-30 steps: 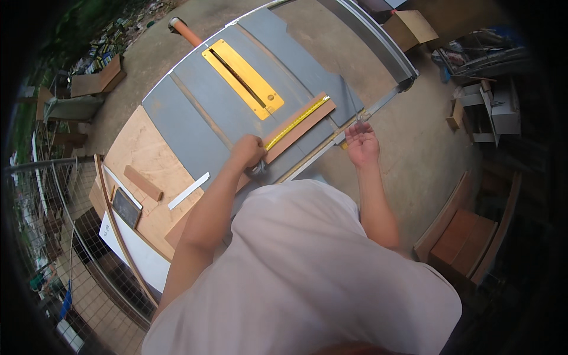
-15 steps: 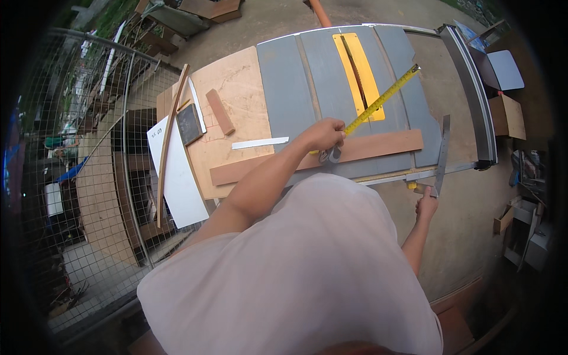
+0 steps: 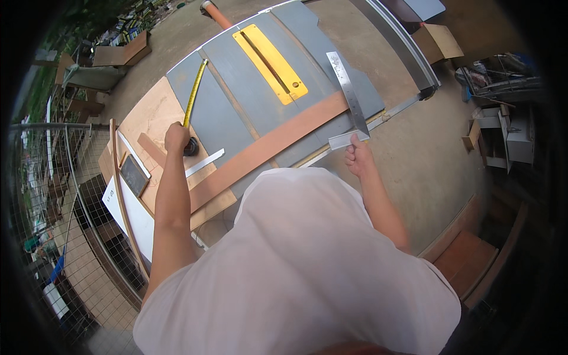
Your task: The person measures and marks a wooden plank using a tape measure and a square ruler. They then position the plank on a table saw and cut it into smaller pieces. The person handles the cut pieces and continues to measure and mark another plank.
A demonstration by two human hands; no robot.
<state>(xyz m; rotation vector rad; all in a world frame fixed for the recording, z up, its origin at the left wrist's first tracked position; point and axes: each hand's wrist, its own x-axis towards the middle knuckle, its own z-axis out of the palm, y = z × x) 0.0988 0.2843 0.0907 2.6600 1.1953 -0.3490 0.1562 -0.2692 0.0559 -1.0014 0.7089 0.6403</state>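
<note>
"As the left hand [image 3: 176,137] is coming first under review, what is it holding?"

"It is gripping a tape measure [image 3: 191,148], with the fingers closing about the dark case. The yellow blade [image 3: 193,97] is extending away from the person, its tip showing over the grey counter [image 3: 242,89]. Whether that tip is touching the surface, I cannot tell."

"And the right hand [image 3: 358,157]?"

"It is gripping a metal square [image 3: 349,93] by the stock, at the near edge of the counter. The long arm of the square is pointing away from the person and is standing at the right end of a reddish-brown board [image 3: 269,148]. Contact between the two is not showing clearly."

"Where is that board lying?"

"It is running obliquely across the near part of the counter, its left portion lying over the plywood panel [image 3: 145,109]. The left forearm is showing right beside that end."

"Other items?"

"A narrow white strip [image 3: 205,163] is lying between the left hand and the board. A small wooden block [image 3: 152,149] is lying on the panel, the left forearm partly hiding it. Beyond the board, a yellow slotted plate [image 3: 278,66] is sitting in the counter."
</note>
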